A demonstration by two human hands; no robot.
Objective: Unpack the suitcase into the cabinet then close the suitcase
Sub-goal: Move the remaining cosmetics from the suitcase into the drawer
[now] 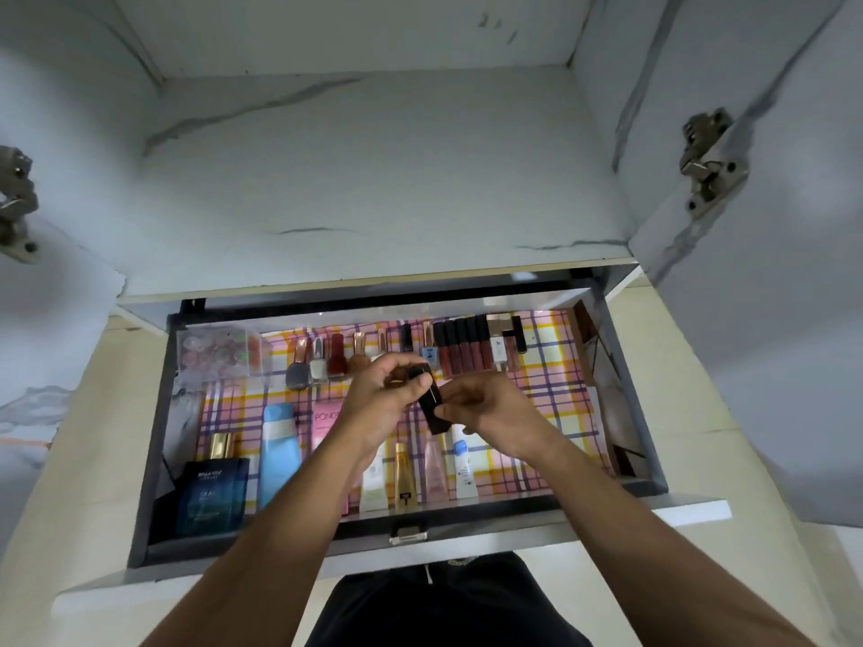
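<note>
Nearest, at six o'clock, the drawer's (691, 506) white front edge juts toward the person. Along its near side lie a dark blue box (212, 495), a light blue tube (279, 452) and a small gold bottle (405, 478) on a plaid liner (551, 380). Over the middle, both hands pinch a small black case (432, 410): the left hand (380, 403) curls round its upper end, the right hand (485, 408) grips it from three o'clock. Farther, toward twelve, nail polish bottles (322, 364) and dark lip tubes (462, 345) stand in a row. Beyond is the cabinet's shelf (373, 179).
</note>
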